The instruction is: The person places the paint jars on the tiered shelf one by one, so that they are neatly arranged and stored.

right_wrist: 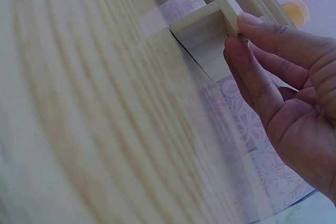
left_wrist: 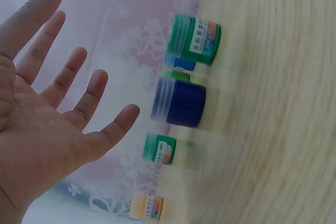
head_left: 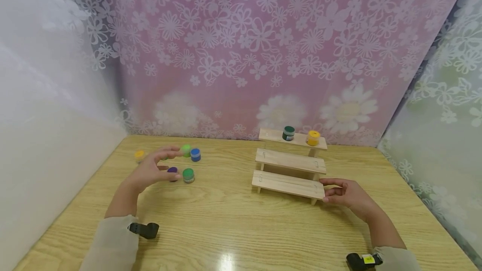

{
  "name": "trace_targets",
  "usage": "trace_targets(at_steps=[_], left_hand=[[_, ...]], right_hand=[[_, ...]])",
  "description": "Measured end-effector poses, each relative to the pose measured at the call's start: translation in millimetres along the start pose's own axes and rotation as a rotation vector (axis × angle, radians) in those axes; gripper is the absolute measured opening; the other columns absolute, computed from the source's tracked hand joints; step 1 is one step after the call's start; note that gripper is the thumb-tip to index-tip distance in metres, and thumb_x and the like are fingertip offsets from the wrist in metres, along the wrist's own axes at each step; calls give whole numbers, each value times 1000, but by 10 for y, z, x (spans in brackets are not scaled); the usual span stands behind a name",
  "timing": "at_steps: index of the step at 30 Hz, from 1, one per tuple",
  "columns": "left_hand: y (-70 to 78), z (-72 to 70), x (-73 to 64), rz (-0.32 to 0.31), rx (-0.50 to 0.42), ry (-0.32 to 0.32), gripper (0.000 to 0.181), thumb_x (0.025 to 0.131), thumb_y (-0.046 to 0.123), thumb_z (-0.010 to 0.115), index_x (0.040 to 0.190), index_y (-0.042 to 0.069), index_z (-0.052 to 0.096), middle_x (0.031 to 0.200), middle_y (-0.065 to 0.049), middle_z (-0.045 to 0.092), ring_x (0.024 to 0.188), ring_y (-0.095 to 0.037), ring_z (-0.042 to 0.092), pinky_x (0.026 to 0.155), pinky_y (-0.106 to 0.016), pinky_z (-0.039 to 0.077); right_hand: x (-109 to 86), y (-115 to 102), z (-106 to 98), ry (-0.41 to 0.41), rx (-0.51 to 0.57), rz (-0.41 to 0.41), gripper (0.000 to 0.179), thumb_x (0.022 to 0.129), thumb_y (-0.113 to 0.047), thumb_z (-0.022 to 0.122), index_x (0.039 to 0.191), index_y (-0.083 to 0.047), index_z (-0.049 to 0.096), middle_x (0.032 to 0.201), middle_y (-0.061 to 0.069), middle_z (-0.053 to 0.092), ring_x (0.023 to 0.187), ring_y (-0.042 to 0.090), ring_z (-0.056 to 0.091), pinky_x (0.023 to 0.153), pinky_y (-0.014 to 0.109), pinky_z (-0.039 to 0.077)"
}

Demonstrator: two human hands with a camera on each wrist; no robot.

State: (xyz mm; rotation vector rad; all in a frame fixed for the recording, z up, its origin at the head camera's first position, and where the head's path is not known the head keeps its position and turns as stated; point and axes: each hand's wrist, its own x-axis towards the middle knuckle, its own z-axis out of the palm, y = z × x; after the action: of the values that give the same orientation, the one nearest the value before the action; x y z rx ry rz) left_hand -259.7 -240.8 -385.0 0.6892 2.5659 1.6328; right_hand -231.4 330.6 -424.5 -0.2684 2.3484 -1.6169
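My left hand (head_left: 150,170) hovers with spread fingers over a group of small paint jars on the left, holding none. Nearest to it are a purple paint jar (left_wrist: 184,103), partly behind the fingers in the head view, and a green paint jar (head_left: 188,175). Behind these stand a blue jar (head_left: 195,154) and a light green jar (head_left: 186,150). On the right, my right hand (head_left: 350,198) pinches the end of the lowest board of a three-tier wooden stand (head_left: 288,184), thumb on top and fingers below.
On the stand's top board sit a dark green jar (head_left: 288,133) and a yellow jar (head_left: 313,138). Another yellow jar (head_left: 139,156) stands at the far left, and a second green jar (left_wrist: 160,149) is mostly hidden from the head. A flowered curtain (head_left: 226,53) hangs behind the table (head_left: 226,225).
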Motion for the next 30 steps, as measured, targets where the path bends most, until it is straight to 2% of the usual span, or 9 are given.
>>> trace_targets(at_steps=[3, 7, 9, 12, 19, 26, 30], left_hand=[[-66, -23, -3, -46, -14, -4, 60, 70, 20, 76, 124, 18, 52, 138, 10, 31, 122, -26, 30, 91, -55, 35], [-164, -51, 0, -135, -12, -1, 60, 69, 21, 77, 123, 24, 52, 135, 6, 34, 122, -28, 30, 88, -49, 40], [-216, -72, -1, -176, -8, -2, 58, 69, 21, 76, 122, 28, 52, 134, 3, 35, 122, -30, 30, 88, -49, 40], [-290, -103, -3, -209, -2, -7, 58, 71, 20, 75, 123, 26, 51, 136, -2, 34, 122, -32, 31, 90, -51, 37], [-422, -147, 3, -244, -40, -47, 64, 70, 24, 75, 127, 13, 48, 140, -8, 29, 120, -34, 36, 91, -49, 38], [-531, -167, 40, -277, -88, -81, 58, 69, 17, 75, 122, 7, 54, 131, -12, 42, 115, -32, 44, 90, -39, 43], [-584, -173, 56, -282, -56, -92, 60, 68, 16, 76, 123, 5, 52, 128, -15, 46, 113, -33, 46, 89, -40, 43]], right_hand=[[-3, -1, -3, -1, 0, -6, 65, 75, -17, 71, 131, -1, 41, 105, 21, 56, 90, 22, 58, 75, 37, 51], [-2, 9, -5, -2, -2, -12, 64, 75, -17, 70, 131, -1, 41, 104, 20, 57, 90, 22, 58, 75, 37, 51], [1, 18, -8, 0, 2, -10, 64, 75, -16, 70, 130, -1, 42, 103, 20, 57, 90, 22, 59, 75, 38, 51], [6, 31, -10, 0, 10, -5, 64, 75, -15, 71, 130, -1, 42, 103, 20, 57, 90, 23, 59, 76, 38, 50], [4, 43, -7, -3, 13, -4, 64, 75, -16, 70, 131, -1, 41, 102, 20, 57, 90, 23, 59, 76, 38, 50], [-1, 40, -5, -1, 12, -13, 63, 76, -15, 70, 130, -1, 42, 101, 20, 57, 88, 22, 59, 75, 39, 51], [2, 38, -6, -8, 25, -12, 63, 76, -14, 70, 130, 0, 41, 101, 21, 58, 89, 24, 59, 75, 39, 51]])
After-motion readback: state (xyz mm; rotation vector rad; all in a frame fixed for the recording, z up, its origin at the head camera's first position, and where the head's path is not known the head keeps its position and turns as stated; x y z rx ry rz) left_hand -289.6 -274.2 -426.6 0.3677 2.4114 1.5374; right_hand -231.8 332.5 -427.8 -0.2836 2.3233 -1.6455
